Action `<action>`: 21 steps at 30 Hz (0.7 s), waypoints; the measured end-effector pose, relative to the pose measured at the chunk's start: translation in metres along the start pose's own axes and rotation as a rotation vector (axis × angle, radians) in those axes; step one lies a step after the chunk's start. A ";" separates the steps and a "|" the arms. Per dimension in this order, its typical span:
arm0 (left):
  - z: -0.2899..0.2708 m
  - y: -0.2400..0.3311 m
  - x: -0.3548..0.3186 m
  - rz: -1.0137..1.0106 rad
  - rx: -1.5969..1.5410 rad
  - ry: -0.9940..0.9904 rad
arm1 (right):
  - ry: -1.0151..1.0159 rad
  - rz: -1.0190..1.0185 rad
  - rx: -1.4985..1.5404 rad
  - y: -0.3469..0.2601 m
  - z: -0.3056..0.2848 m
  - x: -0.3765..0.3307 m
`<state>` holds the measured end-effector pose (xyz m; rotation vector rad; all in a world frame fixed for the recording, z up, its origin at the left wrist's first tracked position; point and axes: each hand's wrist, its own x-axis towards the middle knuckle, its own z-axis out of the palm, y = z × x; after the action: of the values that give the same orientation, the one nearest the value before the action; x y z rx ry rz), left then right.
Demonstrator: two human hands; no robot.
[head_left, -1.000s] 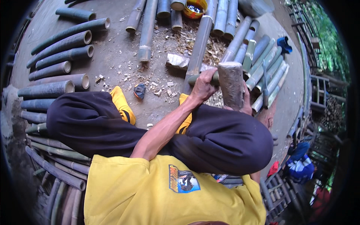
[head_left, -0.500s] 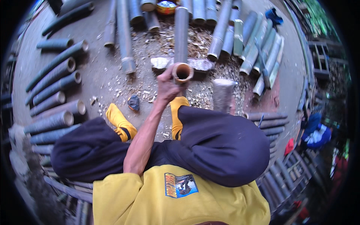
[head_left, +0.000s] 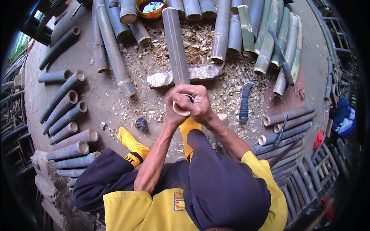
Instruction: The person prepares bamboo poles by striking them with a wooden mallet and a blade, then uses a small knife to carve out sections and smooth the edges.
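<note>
A grey bamboo tube [head_left: 175, 46] points away from me, resting across a pale, rough block [head_left: 204, 73] on the ground. Its near end is gripped by both hands, just above my yellow-socked right foot. My left hand [head_left: 173, 112] closes round the left side of that end. From the right, my right hand [head_left: 197, 101] wraps over it, its fingers covering part of the open mouth. To the right of the hands lies a hooked knife [head_left: 244, 103] with a dark wrapped handle. A small dark lump [head_left: 141, 124] sits on the ground to the left.
Bamboo tubes [head_left: 71, 117] lie in a row at left, with more [head_left: 269, 42] at the far side and right. A long blade [head_left: 280, 54] rests on the right-hand tubes, another dark tool [head_left: 280, 133] lower down. Wood chips [head_left: 200, 42] litter the ground. A red-yellow bowl [head_left: 151, 8] holds dark liquid.
My right hand has come into view and taken hold of the tube's near end beside my left. The hooked knife now shows on the ground. My view has shifted.
</note>
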<state>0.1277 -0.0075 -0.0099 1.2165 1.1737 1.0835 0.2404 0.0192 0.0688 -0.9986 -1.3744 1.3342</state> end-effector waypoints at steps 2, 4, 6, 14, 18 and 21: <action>0.005 0.004 0.001 0.271 0.156 -0.003 | -0.031 0.026 0.005 0.006 0.002 -0.014; 0.009 0.016 0.002 0.510 0.290 0.005 | 0.040 -0.264 0.056 0.007 0.004 -0.018; 0.004 0.017 0.003 0.406 0.239 0.000 | 0.026 -0.159 0.053 0.001 0.005 -0.013; 0.021 0.022 -0.002 0.336 0.210 -0.037 | -0.011 -0.143 0.088 -0.007 -0.011 -0.024; 0.005 0.048 0.012 0.188 0.195 -0.019 | -0.039 -0.029 0.168 -0.053 -0.005 0.013; -0.008 0.089 0.008 0.312 0.331 -0.044 | 0.205 -0.194 0.006 -0.056 -0.029 -0.003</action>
<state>0.1214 0.0067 0.0781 1.7159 1.1859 1.1095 0.2722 0.0182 0.1234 -0.9440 -1.2757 1.0615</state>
